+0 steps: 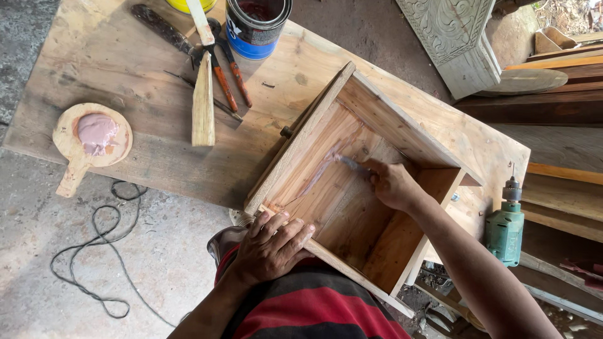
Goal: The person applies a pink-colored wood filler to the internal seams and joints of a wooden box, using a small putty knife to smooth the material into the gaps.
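Observation:
An open wooden box (402,125) lies on a plywood board (132,75), tilted toward me. My left hand (271,246) presses flat on the box's near rim. My right hand (392,183) reaches inside and grips a small metal scraper (352,164) whose blade touches the box's bottom panel. A pinkish streak of filler (326,166) runs along the panel's joint beside the blade.
A round wooden paddle (81,147) with a lump of pink filler sits at the board's left edge. A wooden stick (203,100), orange-handled shears (226,72) and a blue can (254,25) lie at the back. A green drill (504,226) stands right. A black cable (100,251) loops on the floor.

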